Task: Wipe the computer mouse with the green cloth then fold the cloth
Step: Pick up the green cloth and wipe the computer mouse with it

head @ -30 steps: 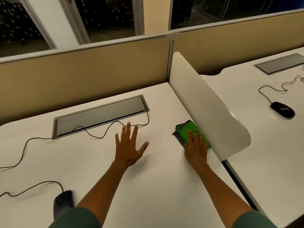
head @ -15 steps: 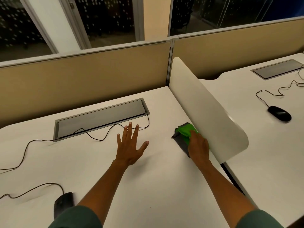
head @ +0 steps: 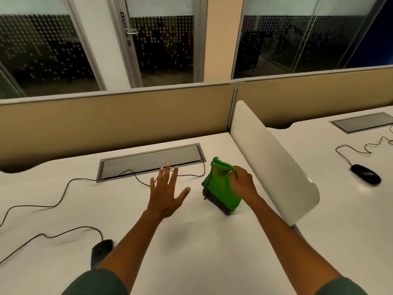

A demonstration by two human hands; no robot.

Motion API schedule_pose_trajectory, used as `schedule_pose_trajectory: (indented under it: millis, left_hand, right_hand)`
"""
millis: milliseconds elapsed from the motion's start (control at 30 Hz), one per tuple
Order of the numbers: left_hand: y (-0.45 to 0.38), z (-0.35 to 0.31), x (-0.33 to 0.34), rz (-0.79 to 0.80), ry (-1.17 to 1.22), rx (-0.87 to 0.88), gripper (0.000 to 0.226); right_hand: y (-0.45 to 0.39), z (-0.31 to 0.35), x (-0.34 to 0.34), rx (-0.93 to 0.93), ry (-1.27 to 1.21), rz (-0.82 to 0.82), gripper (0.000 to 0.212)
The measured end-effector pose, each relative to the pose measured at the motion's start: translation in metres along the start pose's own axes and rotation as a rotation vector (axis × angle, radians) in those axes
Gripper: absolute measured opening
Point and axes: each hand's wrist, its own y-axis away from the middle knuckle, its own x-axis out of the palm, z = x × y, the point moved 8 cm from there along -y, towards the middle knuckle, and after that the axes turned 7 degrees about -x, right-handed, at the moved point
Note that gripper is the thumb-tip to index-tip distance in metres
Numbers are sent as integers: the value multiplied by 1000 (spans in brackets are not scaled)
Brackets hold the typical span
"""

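Note:
My right hand [head: 242,179] grips the green cloth [head: 221,188] by its upper edge. The cloth, green with a grey border, hangs lifted and bunched, its lower corner near the white desk [head: 191,241] beside the divider. My left hand [head: 167,191] rests flat on the desk with fingers spread, holding nothing, a short way left of the cloth. A black corded computer mouse [head: 100,251] lies at the near left, partly hidden behind my left forearm.
A white curved divider [head: 274,158] stands right of the cloth. A grey cable tray lid [head: 151,161] sits at the back of the desk, with black cables [head: 63,194] trailing left. A second black mouse [head: 365,174] lies on the neighbouring desk. Beige partitions close the back.
My right hand went from lying flat on the cloth to gripping it and lifting it off the desk, moving it left. The left hand stayed put. The camera tilted up.

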Motion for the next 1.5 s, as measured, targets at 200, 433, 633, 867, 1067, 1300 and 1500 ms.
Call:
schedule_pose_trajectory:
  millis: [200, 433, 633, 867, 1067, 1300, 1500]
  left_hand:
    - [34, 46, -28, -51, -15, -66, 100]
    - [87, 129, -46, -41, -75, -196, 109]
    - [134, 194, -60, -12, -91, -263, 114]
    - [175, 267, -57, 102, -39, -305, 115]
    - [197, 302, -32, 246, -1, -239, 126]
    - [201, 301, -8, 260, -25, -128, 139]
    - [197, 298, 5, 224, -14, -114, 140]
  right_hand:
    - [5, 51, 21, -35, -135, 78, 26]
    - [25, 102, 60, -71, -194, 118, 26]
    - [51, 132, 97, -77, -156, 106, 27]
    - [82, 159, 148, -73, -46, 63, 26]
    - [121, 182, 186, -102, -7, -4, 27]
    - [185, 208, 247, -206, 41, 24, 36]
    - [231, 206, 309, -327, 328, 143, 41]
